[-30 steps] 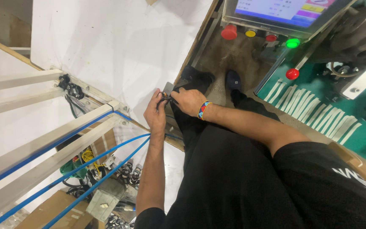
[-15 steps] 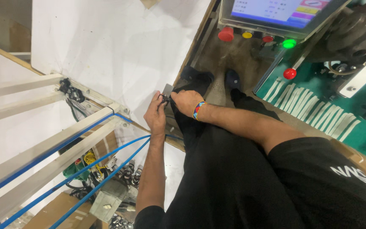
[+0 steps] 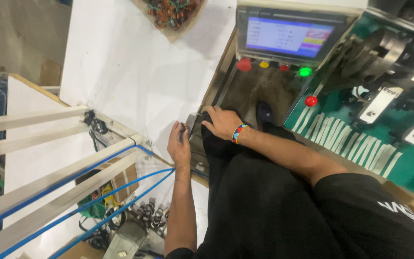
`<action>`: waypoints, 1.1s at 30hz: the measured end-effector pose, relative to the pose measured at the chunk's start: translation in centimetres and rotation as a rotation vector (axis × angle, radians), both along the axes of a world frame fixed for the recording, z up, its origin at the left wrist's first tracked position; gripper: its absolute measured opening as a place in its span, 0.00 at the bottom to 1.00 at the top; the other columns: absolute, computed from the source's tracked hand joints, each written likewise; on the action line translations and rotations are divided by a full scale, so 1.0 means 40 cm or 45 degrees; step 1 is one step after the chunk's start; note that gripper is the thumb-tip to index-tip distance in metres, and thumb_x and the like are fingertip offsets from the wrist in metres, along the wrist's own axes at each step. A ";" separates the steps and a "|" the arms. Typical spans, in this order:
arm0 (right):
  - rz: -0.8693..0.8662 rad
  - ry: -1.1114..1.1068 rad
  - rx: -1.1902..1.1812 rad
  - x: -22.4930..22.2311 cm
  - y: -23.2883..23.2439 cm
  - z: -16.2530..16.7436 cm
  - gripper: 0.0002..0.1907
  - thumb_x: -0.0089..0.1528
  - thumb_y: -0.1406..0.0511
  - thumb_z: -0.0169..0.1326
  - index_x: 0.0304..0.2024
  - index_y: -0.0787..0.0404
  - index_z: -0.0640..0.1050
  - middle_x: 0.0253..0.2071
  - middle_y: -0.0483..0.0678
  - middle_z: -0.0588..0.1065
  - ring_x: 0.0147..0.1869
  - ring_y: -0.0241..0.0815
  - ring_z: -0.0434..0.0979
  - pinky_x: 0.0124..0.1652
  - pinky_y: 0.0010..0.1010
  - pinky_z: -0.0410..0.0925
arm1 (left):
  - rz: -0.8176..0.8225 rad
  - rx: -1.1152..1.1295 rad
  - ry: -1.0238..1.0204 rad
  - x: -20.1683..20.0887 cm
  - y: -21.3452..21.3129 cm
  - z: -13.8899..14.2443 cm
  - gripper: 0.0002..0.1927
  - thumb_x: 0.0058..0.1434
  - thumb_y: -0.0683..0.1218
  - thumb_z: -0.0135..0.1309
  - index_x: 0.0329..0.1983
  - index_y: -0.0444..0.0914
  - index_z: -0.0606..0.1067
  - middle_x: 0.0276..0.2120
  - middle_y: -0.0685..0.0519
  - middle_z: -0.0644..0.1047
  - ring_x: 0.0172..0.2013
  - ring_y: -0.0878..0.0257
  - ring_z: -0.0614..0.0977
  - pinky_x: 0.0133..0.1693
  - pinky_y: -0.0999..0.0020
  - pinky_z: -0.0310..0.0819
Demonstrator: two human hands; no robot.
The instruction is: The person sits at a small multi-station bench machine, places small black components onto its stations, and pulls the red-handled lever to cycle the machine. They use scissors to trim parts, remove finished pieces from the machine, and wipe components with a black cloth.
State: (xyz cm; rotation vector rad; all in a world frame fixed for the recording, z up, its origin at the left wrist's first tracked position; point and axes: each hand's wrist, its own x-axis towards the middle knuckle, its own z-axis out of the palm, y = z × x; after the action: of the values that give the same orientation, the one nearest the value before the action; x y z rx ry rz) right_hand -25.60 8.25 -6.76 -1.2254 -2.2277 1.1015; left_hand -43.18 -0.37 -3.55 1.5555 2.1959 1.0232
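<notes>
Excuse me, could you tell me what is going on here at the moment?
A seated person in black holds a small dark part between both hands, the left hand and the right hand, beside a white table. Ahead stands a machine with a lit screen and coloured buttons.

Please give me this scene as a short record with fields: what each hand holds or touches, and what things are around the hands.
left hand: closed on a small dark part, hard to identify
right hand: grips a small grey flat piece beside the left hand
wrist: beaded bracelet on the right wrist
surface: white table under and beyond the hands
right side: machine with screen, coloured buttons below it
lower left: blue cables along pale rails
</notes>
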 end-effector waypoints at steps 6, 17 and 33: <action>0.120 -0.160 0.351 -0.087 0.130 0.078 0.23 0.59 0.59 0.56 0.57 0.54 0.71 0.49 0.55 0.72 0.45 0.57 0.79 0.40 0.47 0.71 | 0.123 0.060 0.220 -0.033 0.037 0.010 0.13 0.64 0.38 0.58 0.52 0.33 0.77 0.56 0.42 0.79 0.57 0.45 0.79 0.59 0.53 0.70; 0.378 -0.363 0.956 -0.266 0.171 0.143 0.31 0.56 0.64 0.55 0.64 0.49 0.69 0.73 0.53 0.60 0.76 0.61 0.55 0.68 0.63 0.51 | 0.197 0.159 0.061 -0.036 -0.029 -0.017 0.27 0.59 0.41 0.60 0.61 0.30 0.68 0.67 0.33 0.64 0.66 0.36 0.66 0.63 0.48 0.62; -0.009 -0.245 -0.830 0.553 -0.251 -0.032 0.28 0.65 0.44 0.48 0.57 0.52 0.79 0.56 0.51 0.79 0.60 0.51 0.77 0.58 0.38 0.67 | -1.158 -1.091 -0.522 0.391 -0.059 -0.145 0.25 0.65 0.57 0.55 0.56 0.34 0.78 0.54 0.40 0.80 0.56 0.50 0.81 0.56 0.59 0.73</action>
State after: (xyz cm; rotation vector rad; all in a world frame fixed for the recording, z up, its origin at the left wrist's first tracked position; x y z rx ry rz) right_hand -3.49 -1.81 -8.04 -1.6373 -2.0488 1.8666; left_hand -27.52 -2.73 -9.36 1.4416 1.1257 0.0562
